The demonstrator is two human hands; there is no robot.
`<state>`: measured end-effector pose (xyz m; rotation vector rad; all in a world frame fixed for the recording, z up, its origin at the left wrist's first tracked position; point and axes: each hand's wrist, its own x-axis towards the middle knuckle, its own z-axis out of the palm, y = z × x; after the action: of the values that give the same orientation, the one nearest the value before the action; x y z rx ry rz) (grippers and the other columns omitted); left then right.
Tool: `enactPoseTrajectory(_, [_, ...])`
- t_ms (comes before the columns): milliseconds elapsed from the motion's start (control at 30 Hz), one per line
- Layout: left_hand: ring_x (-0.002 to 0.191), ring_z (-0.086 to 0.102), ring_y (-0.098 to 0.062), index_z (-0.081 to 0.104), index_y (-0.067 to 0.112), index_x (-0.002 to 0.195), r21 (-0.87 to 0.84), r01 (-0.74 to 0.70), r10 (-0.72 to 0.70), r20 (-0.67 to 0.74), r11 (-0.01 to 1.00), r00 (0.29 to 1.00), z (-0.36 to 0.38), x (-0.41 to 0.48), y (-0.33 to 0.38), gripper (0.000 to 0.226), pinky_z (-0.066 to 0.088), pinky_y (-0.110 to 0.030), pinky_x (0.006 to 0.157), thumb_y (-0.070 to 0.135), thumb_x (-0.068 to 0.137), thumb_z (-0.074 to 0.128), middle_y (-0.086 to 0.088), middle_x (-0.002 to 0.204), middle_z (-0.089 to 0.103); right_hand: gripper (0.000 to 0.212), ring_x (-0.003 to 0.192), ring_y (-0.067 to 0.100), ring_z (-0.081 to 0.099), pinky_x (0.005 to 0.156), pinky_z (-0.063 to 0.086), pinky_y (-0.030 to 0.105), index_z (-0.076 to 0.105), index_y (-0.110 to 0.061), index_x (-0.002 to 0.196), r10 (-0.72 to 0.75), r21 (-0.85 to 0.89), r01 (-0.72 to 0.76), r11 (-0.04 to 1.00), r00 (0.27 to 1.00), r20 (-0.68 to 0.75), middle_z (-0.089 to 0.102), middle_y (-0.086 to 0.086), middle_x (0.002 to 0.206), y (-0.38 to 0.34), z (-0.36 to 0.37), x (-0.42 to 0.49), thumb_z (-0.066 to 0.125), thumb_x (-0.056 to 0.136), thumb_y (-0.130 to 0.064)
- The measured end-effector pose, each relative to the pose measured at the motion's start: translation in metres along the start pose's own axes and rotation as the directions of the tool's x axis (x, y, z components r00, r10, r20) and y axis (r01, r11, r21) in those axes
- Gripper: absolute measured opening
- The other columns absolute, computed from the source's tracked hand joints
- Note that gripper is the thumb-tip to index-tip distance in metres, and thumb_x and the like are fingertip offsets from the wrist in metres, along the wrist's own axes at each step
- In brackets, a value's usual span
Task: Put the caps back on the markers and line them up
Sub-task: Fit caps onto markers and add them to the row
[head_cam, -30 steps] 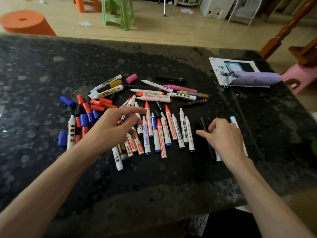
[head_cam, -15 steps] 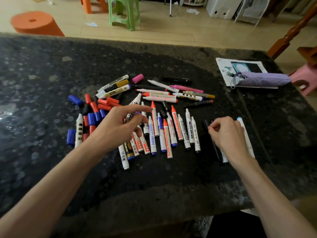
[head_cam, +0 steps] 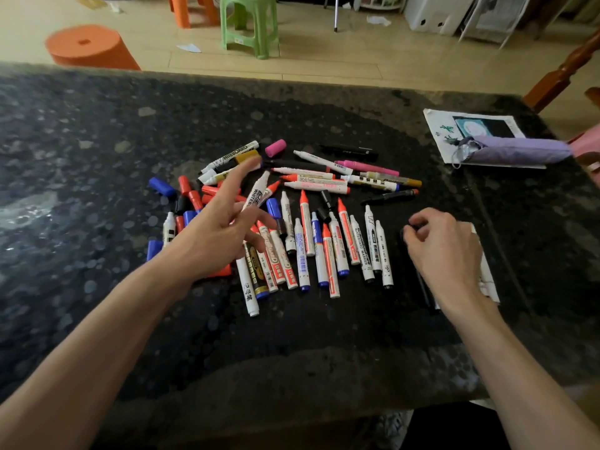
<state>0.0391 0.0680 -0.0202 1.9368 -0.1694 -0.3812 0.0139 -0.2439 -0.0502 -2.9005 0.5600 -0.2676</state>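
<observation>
Fingers spread wide, my left hand (head_cam: 217,235) hovers palm-down over the left part of the marker heap and holds nothing. My right hand (head_cam: 444,251) has its fingers curled, the tips at the far end of a black marker (head_cam: 426,295) that lies under it; whether they actually pinch it I cannot tell. A white marker (head_cam: 487,280) lies just beside that hand, on its right.

Between my hands the markers (head_cam: 324,251) lie roughly side by side, tips pointing away from me: white barrels with printed labels and bare red, blue or black ends, no caps on. Left of them is a jumble of loose caps (head_cam: 191,196), red and blue. Farther off, more pens lie crosswise, among them a pink marker (head_cam: 367,166) and a capped black pen (head_cam: 349,151), with a pink cap (head_cam: 275,148) near them.

All of it rests on a dark speckled table (head_cam: 97,157). At its far right corner a purple pouch (head_cam: 519,151) lies on a sheet of paper (head_cam: 441,125).
</observation>
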Motion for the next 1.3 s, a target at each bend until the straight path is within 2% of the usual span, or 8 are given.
enactPoseTrajectory(167, [0.093, 0.072, -0.014, 0.065, 0.028, 0.121, 0.112, 0.081, -0.071, -0.087, 0.99, 0.994, -0.021, -0.008, -0.006, 0.022, 0.057, -0.039, 0.088, 0.019, 0.104, 0.054, 0.009, 0.103, 0.075, 0.013, 0.08, 0.015, 0.068, 0.071, 0.055, 0.033, 0.073, -0.028, 0.109, -0.257, 0.212, 0.24, 0.947, 0.965, 0.054, 0.073, -0.007, 0.093, -0.05, 0.003, -0.016, 0.069, 0.097, -0.029])
enactPoseTrajectory(400, [0.084, 0.068, -0.025, 0.074, 0.025, 0.108, 0.211, 0.132, -0.1, -0.159, 0.969, 0.982, -0.057, -0.026, -0.02, 0.017, 0.051, -0.039, 0.081, 0.029, 0.102, 0.058, -0.004, 0.093, 0.075, 0.027, 0.1, 0.006, 0.059, 0.091, 0.052, 0.033, 0.069, -0.027, 0.121, -0.647, 0.448, 0.524, 0.725, 0.741, 0.18, 0.063, -0.011, 0.109, -0.117, 0.026, -0.051, 0.07, 0.097, -0.039])
enactPoseTrajectory(633, [0.094, 0.074, -0.02, 0.077, 0.031, 0.103, 0.201, 0.138, -0.099, -0.191, 0.97, 0.977, -0.085, -0.039, -0.037, 0.014, 0.056, -0.05, 0.095, 0.038, 0.096, 0.067, 0.003, 0.09, 0.079, 0.036, 0.112, 0.025, 0.053, 0.094, 0.049, 0.042, 0.074, -0.017, 0.115, -0.831, 0.423, 0.748, 0.511, 0.556, 0.02, 0.06, 0.003, 0.116, -0.184, 0.067, -0.091, 0.081, 0.085, -0.036])
enactPoseTrajectory(800, [0.092, 0.073, -0.012, 0.078, 0.038, 0.103, 0.256, 0.159, -0.114, -0.182, 0.954, 0.977, -0.097, -0.047, -0.043, 0.012, 0.057, -0.045, 0.093, 0.038, 0.093, 0.07, 0.011, 0.091, 0.078, 0.031, 0.106, 0.027, 0.052, 0.088, 0.05, 0.044, 0.077, -0.011, 0.101, -0.83, 0.304, 0.797, 0.522, 0.556, -0.033, 0.061, 0.006, 0.11, -0.205, 0.082, -0.098, 0.085, 0.081, -0.033])
enactPoseTrajectory(933, [0.097, 0.073, -0.011, 0.079, 0.04, 0.102, 0.239, 0.164, -0.124, -0.172, 0.957, 0.977, -0.102, -0.05, -0.042, 0.012, 0.055, -0.04, 0.095, 0.039, 0.093, 0.071, 0.013, 0.09, 0.079, 0.021, 0.1, 0.017, 0.056, 0.089, 0.047, 0.03, 0.077, -0.016, 0.102, -0.727, 0.494, 0.643, 0.584, 0.686, -0.034, 0.063, -0.002, 0.102, -0.2, 0.065, -0.091, 0.081, 0.087, -0.031])
enactPoseTrajectory(1033, [0.098, 0.072, -0.011, 0.078, 0.041, 0.104, 0.231, 0.159, -0.121, -0.17, 0.96, 0.978, -0.1, -0.049, -0.039, 0.013, 0.054, -0.031, 0.088, 0.038, 0.093, 0.071, 0.01, 0.091, 0.078, 0.012, 0.087, 0.002, 0.065, 0.079, 0.049, 0.018, 0.076, -0.024, 0.098, -0.511, 0.73, 0.263, 0.63, 0.849, 0.135, 0.071, -0.012, 0.09, -0.18, 0.044, -0.075, 0.081, 0.089, -0.03])
enactPoseTrajectory(1167, [0.096, 0.071, -0.018, 0.077, 0.05, 0.099, 0.209, 0.129, -0.104, -0.126, 0.969, 0.987, -0.088, -0.043, -0.031, 0.016, 0.054, -0.037, 0.087, 0.036, 0.091, 0.073, 0.006, 0.089, 0.077, 0.012, 0.086, 0.015, 0.078, 0.076, 0.056, 0.025, 0.074, -0.015, 0.102, -0.301, 0.893, -0.267, 0.361, 0.874, 0.383, 0.08, 0.002, 0.089, -0.153, 0.01, -0.059, 0.079, 0.091, -0.017])
enactPoseTrajectory(1300, [0.079, 0.067, -0.01, 0.074, 0.056, 0.097, 0.221, 0.064, -0.056, -0.042, 0.973, 0.998, -0.07, -0.035, -0.019, 0.016, 0.053, -0.034, 0.077, 0.042, 0.09, 0.072, 0.014, 0.084, 0.074, 0.017, 0.09, 0.026, 0.079, 0.074, 0.059, 0.027, 0.072, -0.01, 0.109, -0.336, 0.92, -0.326, 0.216, 0.86, 0.384, 0.08, 0.01, 0.096, -0.137, -0.01, -0.052, 0.074, 0.093, -0.006])
